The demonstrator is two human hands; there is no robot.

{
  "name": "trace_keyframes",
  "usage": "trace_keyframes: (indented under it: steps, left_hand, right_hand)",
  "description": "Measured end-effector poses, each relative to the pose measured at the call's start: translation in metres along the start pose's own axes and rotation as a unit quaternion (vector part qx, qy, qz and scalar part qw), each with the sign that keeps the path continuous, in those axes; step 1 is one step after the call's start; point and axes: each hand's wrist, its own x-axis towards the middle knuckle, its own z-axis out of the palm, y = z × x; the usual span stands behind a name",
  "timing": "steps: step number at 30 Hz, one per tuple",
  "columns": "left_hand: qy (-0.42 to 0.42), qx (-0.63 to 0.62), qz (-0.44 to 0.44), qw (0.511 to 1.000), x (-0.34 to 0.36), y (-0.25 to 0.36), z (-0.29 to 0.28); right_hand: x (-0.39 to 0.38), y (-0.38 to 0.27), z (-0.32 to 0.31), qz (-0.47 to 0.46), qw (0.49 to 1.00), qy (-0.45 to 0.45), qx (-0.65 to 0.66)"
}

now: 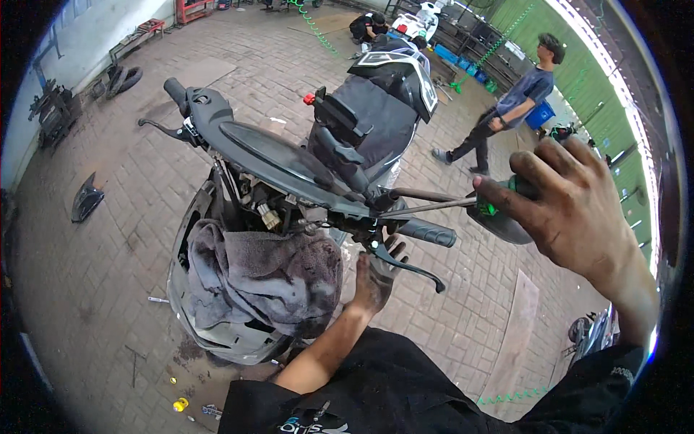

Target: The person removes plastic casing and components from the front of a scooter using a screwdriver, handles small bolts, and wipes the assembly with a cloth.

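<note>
- A dark scooter point(361, 116) stands on the brick-paved floor point(108, 239), its front panels removed so that wiring and a connector show under the handlebar point(289, 170).
- A grey, soiled rag point(267, 278) lies draped over the scooter's bare front end, just below the handlebar.
- The right hand point(571, 210) is raised at the right side of the scooter, fingers closed around the green-and-black handle of a long screwdriver point(499, 213); the thin metal shaft runs left and meets the handlebar just inside the right grip point(426, 233).
- The left hand point(376, 275) reaches up under the right end of the handlebar, fingers spread open, just behind the brake lever point(405, 264); whether it touches the lever cannot be told.
- Another person point(506, 108) in a blue shirt stands well apart, beyond the scooter's rear.
- A loose dark body panel point(85, 199) lies on the floor toward its left edge.
- Small yellow and metal bits point(181, 403) lie on the floor near the scooter's front.
</note>
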Motion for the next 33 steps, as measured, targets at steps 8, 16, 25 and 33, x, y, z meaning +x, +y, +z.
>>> trace_keyframes:
  steps: [8,16,25,33]
  left_hand:
    - [-0.085,0.114,-0.001,0.99,0.006,-0.022,-0.004]
    - [-0.077,0.226,-0.002,0.971,0.006,-0.012,0.022]
    - [-0.049,0.204,-0.012,0.978,0.009,-0.016,0.015]
    - [-0.046,0.217,-0.031,0.975,0.011,-0.014,0.012]
  right_hand:
    - [0.028,-0.005,-0.019,-0.057,0.994,-0.011,-0.092]
    - [0.048,-0.015,-0.026,-0.125,0.983,-0.011,-0.133]
    - [0.061,-0.002,-0.007,-0.148,0.982,-0.013,-0.114]
    - [0.068,0.005,-0.008,-0.172,0.98,0.007,-0.104]
